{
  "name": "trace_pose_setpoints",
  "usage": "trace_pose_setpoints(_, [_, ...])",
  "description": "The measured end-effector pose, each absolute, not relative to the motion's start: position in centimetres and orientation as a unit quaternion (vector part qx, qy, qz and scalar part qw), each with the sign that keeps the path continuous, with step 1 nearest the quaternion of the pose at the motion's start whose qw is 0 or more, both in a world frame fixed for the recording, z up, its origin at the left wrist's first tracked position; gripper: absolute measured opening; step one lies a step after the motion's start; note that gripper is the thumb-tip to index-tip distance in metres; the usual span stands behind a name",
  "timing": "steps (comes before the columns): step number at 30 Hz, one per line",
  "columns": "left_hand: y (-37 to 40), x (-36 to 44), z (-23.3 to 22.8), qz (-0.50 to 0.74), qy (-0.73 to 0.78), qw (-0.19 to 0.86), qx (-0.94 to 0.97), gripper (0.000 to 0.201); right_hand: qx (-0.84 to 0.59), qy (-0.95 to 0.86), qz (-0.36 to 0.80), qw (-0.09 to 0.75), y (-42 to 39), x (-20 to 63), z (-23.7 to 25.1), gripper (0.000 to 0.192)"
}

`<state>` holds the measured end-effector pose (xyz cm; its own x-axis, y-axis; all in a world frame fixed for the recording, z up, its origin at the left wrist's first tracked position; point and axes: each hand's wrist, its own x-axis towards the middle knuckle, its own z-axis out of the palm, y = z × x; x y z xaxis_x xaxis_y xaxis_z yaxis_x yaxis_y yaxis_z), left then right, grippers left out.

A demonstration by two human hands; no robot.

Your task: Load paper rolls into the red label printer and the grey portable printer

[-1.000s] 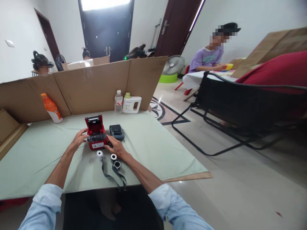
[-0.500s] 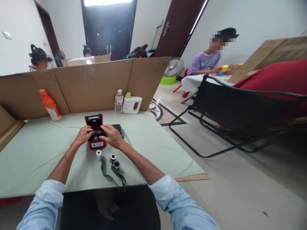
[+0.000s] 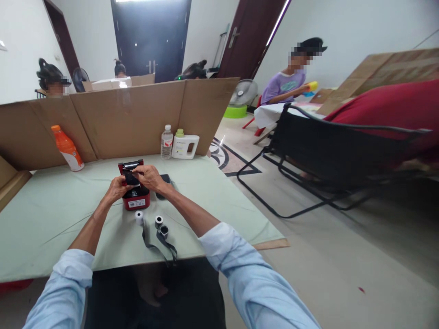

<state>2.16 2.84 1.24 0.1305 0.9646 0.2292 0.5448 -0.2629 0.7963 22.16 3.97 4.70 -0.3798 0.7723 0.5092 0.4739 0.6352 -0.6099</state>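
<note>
A small red printer with its lid raised stands on the pale green table. My left hand grips its left side. My right hand reaches over its top, fingers on the open lid. A dark device lies just right of the printer, partly hidden by my right wrist. In front of the printer lie a white paper roll, a grey-cored roll and a black roll with dark ribbon trailing toward the table's near edge.
A cardboard screen stands along the table's far side. An orange bottle, a water bottle and a white jug stand before it. A black folding chair is to the right. Other people sit beyond.
My right hand rose from the table beside the printer to its open lid. My left hand moved further onto the printer's left side. The camera shifted slightly.
</note>
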Motion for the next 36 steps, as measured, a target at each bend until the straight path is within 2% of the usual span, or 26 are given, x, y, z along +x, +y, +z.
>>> trace_pose_setpoints(8, [1.4, 3.3, 3.8, 0.371, 0.514, 0.220, 0.741, 0.028, -0.290, -0.774, 0.239, 0.509, 1.3, 23.9, 7.7, 0.022])
trace_pose_setpoints(13, [-1.5, 6.6, 7.1, 0.352, 0.463, 0.181, 0.793, 0.024, -0.335, -0.731, 0.242, 0.543, -4.5, 30.2, 7.2, 0.027])
trace_pose_setpoints(16, [-2.9, 9.6, 7.5, 0.309, 0.388, 0.207, 0.843, 0.022, -0.403, -0.720, 0.243, 0.509, -8.4, 34.6, 5.5, 0.024])
trace_pose_setpoints(21, [-4.1, 14.2, 5.3, 0.179, 0.316, 0.221, 0.905, 0.031, -0.483, -0.706, 0.308, 0.416, -12.7, 39.0, 0.8, 0.021])
trace_pose_setpoints(26, [-5.0, 16.8, 3.6, 0.007, 0.298, 0.154, 0.942, 0.042, -0.483, -0.711, 0.382, 0.338, -14.2, 39.7, -2.5, 0.019])
trace_pose_setpoints(29, [-5.4, 17.4, 3.3, -0.069, 0.313, 0.115, 0.940, 0.040, -0.489, -0.705, 0.394, 0.330, -14.4, 39.6, -3.3, 0.019])
trace_pose_setpoints(32, [-5.6, 17.4, 3.0, -0.098, 0.321, 0.112, 0.935, 0.036, -0.476, -0.704, 0.404, 0.337, -14.3, 39.6, -3.6, 0.017])
trace_pose_setpoints(36, [-5.4, 16.6, 3.1, -0.065, 0.304, 0.147, 0.939, 0.042, -0.453, -0.713, 0.421, 0.330, -14.2, 40.0, -3.4, 0.023])
